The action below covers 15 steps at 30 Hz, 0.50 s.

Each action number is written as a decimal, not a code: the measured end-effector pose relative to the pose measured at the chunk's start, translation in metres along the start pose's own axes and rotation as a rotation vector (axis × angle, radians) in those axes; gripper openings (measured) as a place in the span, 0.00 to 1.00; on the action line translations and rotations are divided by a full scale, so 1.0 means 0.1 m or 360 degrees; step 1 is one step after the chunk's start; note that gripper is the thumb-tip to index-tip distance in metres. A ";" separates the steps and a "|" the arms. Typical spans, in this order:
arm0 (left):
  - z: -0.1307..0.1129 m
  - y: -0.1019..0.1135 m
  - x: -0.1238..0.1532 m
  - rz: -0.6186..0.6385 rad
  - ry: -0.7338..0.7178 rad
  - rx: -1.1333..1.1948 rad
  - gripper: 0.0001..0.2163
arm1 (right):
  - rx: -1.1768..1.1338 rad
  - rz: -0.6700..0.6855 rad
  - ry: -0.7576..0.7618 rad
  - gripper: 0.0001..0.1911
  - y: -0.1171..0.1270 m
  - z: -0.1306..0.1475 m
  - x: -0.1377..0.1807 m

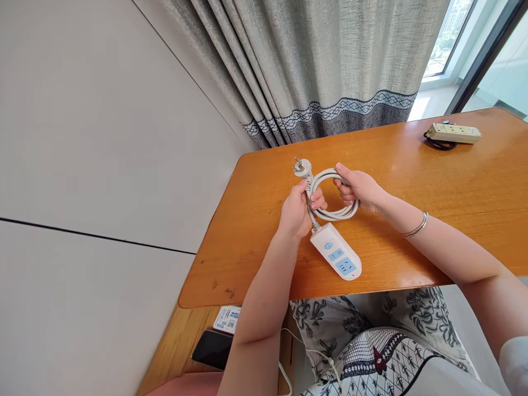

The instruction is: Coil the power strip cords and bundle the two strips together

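A white power strip (336, 251) with blue sockets lies on the wooden table (433, 192) near its front edge. Its white cable (344, 212) is wound into a small coil just above the strip. My left hand (296, 210) is closed around the coil's left side, close to the plug (302, 167), which sticks up and away from me. My right hand (358, 188) grips the coil's right side, fingers curled round the loops. A silver bangle (416, 226) sits on my right wrist.
A second, beige power strip (454, 132) with a dark cable lies at the table's far right. Grey curtains (322, 66) hang behind the table, and a pale wall runs along the left. A black phone (212, 347) and a printed card (227, 319) lie below the table's edge.
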<state>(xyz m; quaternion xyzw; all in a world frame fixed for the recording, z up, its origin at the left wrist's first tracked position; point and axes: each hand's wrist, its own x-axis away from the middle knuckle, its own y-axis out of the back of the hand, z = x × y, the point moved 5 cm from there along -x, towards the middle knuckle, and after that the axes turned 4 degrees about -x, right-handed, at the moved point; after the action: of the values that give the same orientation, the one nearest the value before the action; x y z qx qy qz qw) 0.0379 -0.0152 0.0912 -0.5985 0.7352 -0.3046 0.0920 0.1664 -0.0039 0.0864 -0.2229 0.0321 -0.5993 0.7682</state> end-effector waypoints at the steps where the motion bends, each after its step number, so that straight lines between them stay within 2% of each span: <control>1: 0.00 0.00 0.00 -0.0024 -0.0020 0.0006 0.19 | -0.0026 -0.0003 0.0005 0.29 -0.01 -0.01 0.00; 6: -0.02 0.01 -0.01 -0.0143 -0.0136 0.0102 0.19 | -0.0274 -0.0022 0.0058 0.27 -0.06 -0.07 -0.02; 11: -0.08 0.08 -0.03 -0.0263 -0.0325 0.0244 0.18 | -0.0703 -0.0017 -0.0034 0.25 -0.15 -0.23 -0.01; 15: -0.04 0.09 -0.07 -0.0216 -0.0360 0.0289 0.18 | -0.0880 -0.0053 0.0051 0.24 -0.16 -0.28 0.00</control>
<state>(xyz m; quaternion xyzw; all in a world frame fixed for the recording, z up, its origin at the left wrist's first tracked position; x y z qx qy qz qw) 0.0303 -0.0067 0.0874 -0.6666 0.6474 -0.3059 0.2072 0.1429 -0.0152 0.0675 -0.4150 0.2029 -0.5837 0.6678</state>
